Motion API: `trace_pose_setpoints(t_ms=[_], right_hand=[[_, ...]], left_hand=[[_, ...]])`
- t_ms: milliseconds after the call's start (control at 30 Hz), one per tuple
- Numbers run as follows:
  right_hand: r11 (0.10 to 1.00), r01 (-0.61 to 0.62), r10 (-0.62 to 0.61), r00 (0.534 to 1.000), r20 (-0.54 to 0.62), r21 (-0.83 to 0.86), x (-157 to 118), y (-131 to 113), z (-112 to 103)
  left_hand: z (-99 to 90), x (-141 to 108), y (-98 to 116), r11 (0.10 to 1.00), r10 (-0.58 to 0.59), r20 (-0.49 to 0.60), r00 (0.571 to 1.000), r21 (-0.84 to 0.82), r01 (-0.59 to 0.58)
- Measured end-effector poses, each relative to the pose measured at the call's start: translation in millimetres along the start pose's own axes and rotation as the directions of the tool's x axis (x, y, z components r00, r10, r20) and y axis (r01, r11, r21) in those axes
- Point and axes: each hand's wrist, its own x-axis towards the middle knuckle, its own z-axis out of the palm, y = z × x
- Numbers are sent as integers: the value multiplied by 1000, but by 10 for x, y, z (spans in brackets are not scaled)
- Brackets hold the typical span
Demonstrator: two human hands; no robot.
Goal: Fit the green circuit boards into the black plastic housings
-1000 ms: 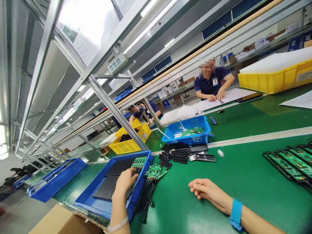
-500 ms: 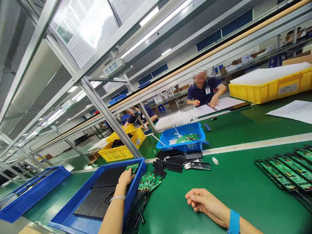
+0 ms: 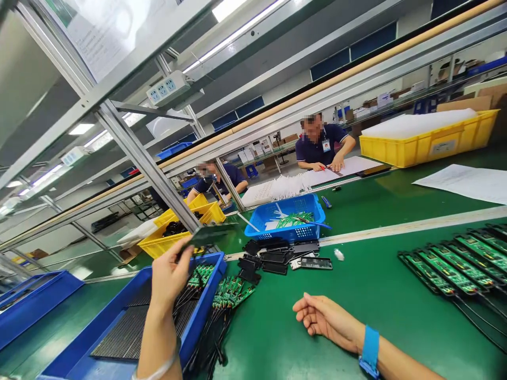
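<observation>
Raised over the blue bin point(image 3: 99, 327), my left hand point(image 3: 170, 274) pinches a circuit board point(image 3: 212, 235), a flat dark green piece blurred by motion. More green circuit boards point(image 3: 202, 274) with black cables lie in the bin, beside rows of thin black strips point(image 3: 122, 330). Outside its right wall is a pile of circuit boards point(image 3: 232, 290) with black cables hanging toward me. My right hand point(image 3: 320, 319), a blue band at its wrist, rests on the green worktop point(image 3: 273, 338) with fingers loosely curled and nothing in them.
Black plastic cases point(image 3: 275, 258) lie before a blue basket point(image 3: 285, 219) of green and white pieces. At right are boards in black cases point(image 3: 447, 266) in a row. A yellow bin point(image 3: 428, 145) and paper point(image 3: 463, 182) lie farther back. Two co-workers sit across the line.
My left hand has lifted out of the blue bin with a circuit board, moving up and left. My right hand keeps its place on the worktop. The view has shifted slightly.
</observation>
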Motion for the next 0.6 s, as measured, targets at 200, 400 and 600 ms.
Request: trace_pose_setpoints(t_ms=[200,400,600], right_hand=[[997,23,-26,999,44,68,-22,-183,-121],[965,207,-229,966,-124,-163,-32,-272,-170],[926,224,-267,958,-108,-305,-16,-255,-141]], left_hand=[[811,-689,602,616,614,223,757,-735,-284],[1477,-1285,651,495,-7,493,870,-754,432],[1427,-1507,676,-177,58,965,257,-244,954]])
